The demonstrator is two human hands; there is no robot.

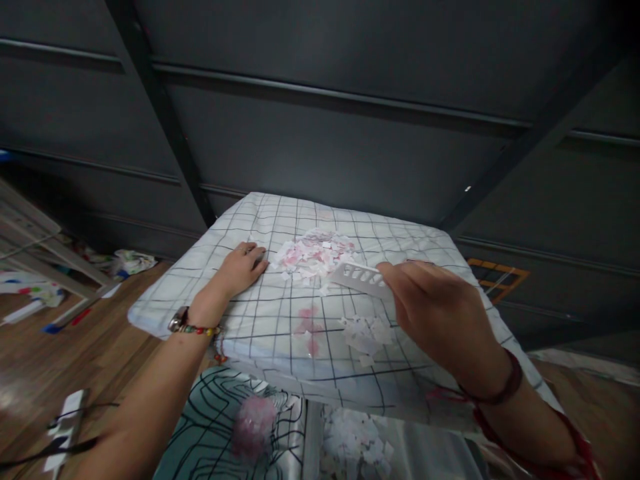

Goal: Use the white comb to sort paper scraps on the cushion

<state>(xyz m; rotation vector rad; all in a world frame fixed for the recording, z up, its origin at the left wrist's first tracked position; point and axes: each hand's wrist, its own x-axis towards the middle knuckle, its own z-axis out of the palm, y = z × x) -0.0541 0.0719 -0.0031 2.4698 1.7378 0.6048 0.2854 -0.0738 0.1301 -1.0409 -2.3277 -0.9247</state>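
Tub (430,448) with paper scraps nearest, 6 o'clock, just off bench's near edge. Paper pile (315,252) mid-bench, on checked cloth (400,241). Hands well apart: left hand (240,272) rests palm-down at pile's 9 o'clock, fingers slightly spread, nothing gripped; right hand (436,308) clamped on slotted white tool (363,285), tip touching pile at 4 o'clock. Smaller scrap cluster (367,337) at 5 o'clock, near front edge. Dark panel (310,150) backs bench at 12, limiting far-side reach. Cloth strip separates pile from far edge; more room toward 8 o'clock.
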